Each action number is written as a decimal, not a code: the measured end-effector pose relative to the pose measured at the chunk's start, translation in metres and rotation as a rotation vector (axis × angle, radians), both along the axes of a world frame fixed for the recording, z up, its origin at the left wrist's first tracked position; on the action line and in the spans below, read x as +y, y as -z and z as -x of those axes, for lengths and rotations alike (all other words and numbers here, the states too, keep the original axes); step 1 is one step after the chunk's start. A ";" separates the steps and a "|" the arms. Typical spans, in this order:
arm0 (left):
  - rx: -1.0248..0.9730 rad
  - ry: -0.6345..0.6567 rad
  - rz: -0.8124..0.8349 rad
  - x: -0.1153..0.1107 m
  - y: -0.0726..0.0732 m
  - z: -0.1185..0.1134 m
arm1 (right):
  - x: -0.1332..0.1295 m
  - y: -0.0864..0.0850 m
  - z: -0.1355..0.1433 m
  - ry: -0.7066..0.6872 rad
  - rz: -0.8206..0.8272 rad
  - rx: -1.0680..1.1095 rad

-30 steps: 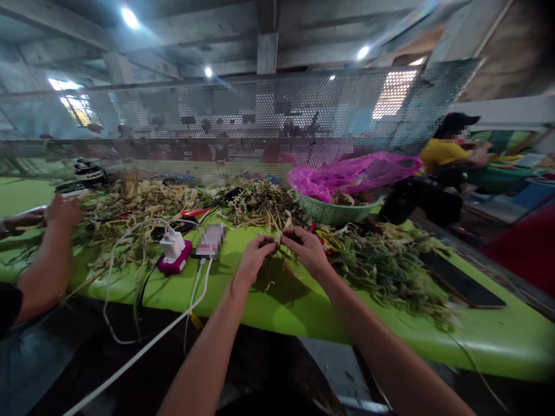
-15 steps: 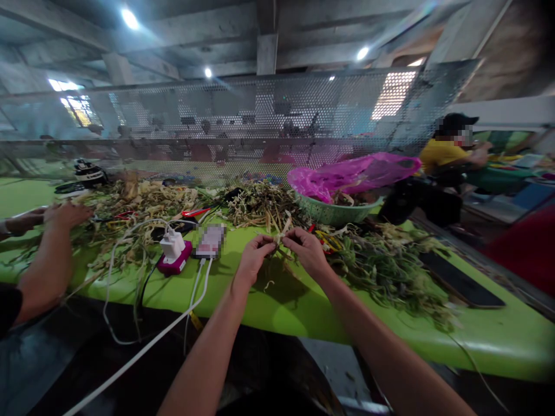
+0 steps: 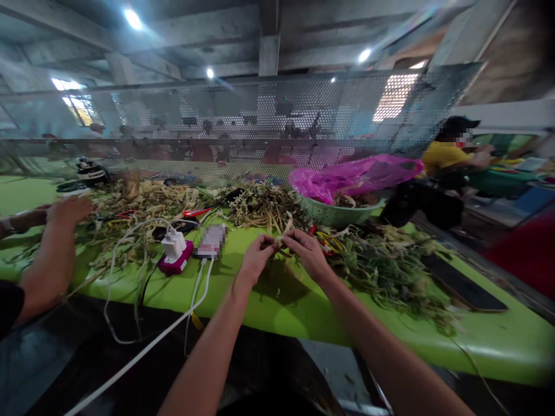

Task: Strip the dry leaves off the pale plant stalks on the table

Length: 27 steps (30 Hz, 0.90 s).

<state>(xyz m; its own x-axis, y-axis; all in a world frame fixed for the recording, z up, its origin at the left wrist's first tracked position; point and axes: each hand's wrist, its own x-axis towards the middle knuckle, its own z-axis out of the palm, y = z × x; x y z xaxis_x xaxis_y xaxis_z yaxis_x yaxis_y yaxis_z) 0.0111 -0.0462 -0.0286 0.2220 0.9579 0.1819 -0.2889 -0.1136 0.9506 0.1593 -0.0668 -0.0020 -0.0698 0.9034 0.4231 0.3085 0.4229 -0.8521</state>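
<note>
A small dried plant piece (image 3: 280, 241) is pinched between my two hands above the green table (image 3: 269, 306). My left hand (image 3: 256, 257) has its fingers closed on the left side of the piece. Thumb and fingertips of my right hand (image 3: 306, 248) close on its right side, nearly touching the left fingertips. Beyond the hands lies a heap of dried stalks (image 3: 260, 205). Leafy greenish plants (image 3: 385, 268) lie right of my right hand, with red and yellow-handled tools (image 3: 329, 242) at their near left.
A green basket (image 3: 336, 214) with a pink plastic bag (image 3: 355, 173) stands behind. Left are a phone (image 3: 211, 241), a white charger on a purple block (image 3: 176, 263) and cables. Another person's hands (image 3: 69, 211) work at far left. A dark board (image 3: 466, 283) lies right; a seated person (image 3: 446, 153) is beyond.
My fingertips have shifted slightly around the plant piece, and a thin scrap below them has changed position. The camera view has moved a little. Both hands stay close together.
</note>
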 end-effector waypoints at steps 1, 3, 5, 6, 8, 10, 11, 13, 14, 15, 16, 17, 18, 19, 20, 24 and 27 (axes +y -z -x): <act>0.020 0.000 -0.019 0.001 0.001 0.000 | -0.001 0.000 0.000 -0.007 0.002 -0.003; 0.094 -0.010 -0.075 0.003 0.003 0.000 | -0.001 0.000 0.000 0.013 -0.020 -0.039; 0.272 -0.091 -0.166 0.004 0.003 -0.002 | 0.000 -0.002 -0.002 0.105 -0.098 -0.111; 0.377 -0.155 -0.210 0.004 0.002 -0.003 | 0.000 -0.003 -0.002 0.164 -0.156 -0.159; 0.556 -0.284 -0.272 0.003 0.000 -0.006 | -0.002 -0.005 0.002 0.242 -0.274 -0.273; 0.640 -0.362 -0.290 0.004 -0.002 -0.008 | -0.011 -0.007 0.014 0.230 -0.352 -0.398; 0.655 -0.378 -0.292 0.006 -0.004 -0.009 | -0.018 -0.007 0.022 0.199 -0.368 -0.461; 0.690 -0.408 -0.296 0.011 -0.006 -0.010 | -0.038 -0.004 0.043 0.197 -0.367 -0.519; 0.699 -0.424 -0.294 0.014 -0.007 -0.010 | -0.048 -0.003 0.053 0.191 -0.374 -0.557; 0.711 -0.440 -0.291 0.019 -0.009 -0.010 | -0.057 -0.002 0.062 0.161 -0.376 -0.596; 0.729 -0.458 -0.289 0.023 -0.011 -0.010 | -0.063 -0.002 0.069 0.108 -0.386 -0.621; 0.749 -0.472 -0.292 0.027 -0.014 -0.010 | -0.066 -0.005 0.073 0.051 -0.390 -0.639; 0.789 -0.483 -0.301 0.031 -0.017 -0.009 | -0.065 -0.009 0.074 0.019 -0.382 -0.644; 0.817 -0.487 -0.316 0.034 -0.020 -0.009 | -0.061 -0.014 0.073 0.025 -0.379 -0.647; 0.812 -0.476 -0.333 0.036 -0.023 -0.009 | -0.055 -0.021 0.070 0.069 -0.378 -0.650; 0.735 -0.412 -0.338 0.041 -0.031 -0.012 | -0.035 -0.039 0.058 0.232 -0.344 -0.656; 0.742 -0.415 -0.319 0.044 -0.032 -0.018 | -0.046 -0.035 0.066 0.234 -0.325 -0.725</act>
